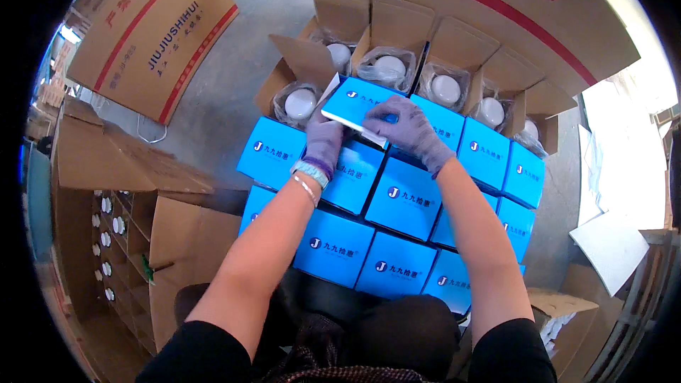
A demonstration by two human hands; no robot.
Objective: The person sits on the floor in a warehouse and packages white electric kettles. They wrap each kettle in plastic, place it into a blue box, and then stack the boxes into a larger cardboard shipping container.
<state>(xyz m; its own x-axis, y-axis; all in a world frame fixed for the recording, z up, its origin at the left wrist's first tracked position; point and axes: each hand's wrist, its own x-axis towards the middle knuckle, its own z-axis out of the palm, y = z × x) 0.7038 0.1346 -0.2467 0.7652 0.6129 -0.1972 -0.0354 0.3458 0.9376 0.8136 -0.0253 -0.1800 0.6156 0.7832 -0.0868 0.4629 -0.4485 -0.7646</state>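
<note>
Both my hands wear thin purple gloves. My left hand and my right hand together grip one small blue box, tilted, with its white flap edge toward me. It is held above a block of closed blue boxes packed side by side in rows. Behind the held box stand several open brown cartons, each with a white round lamp wrapped in clear plastic.
Big brown shipping cartons lean at the back left and back right. An open large carton at my left holds several small round white parts. White sheets lie at the right. Grey concrete floor shows between.
</note>
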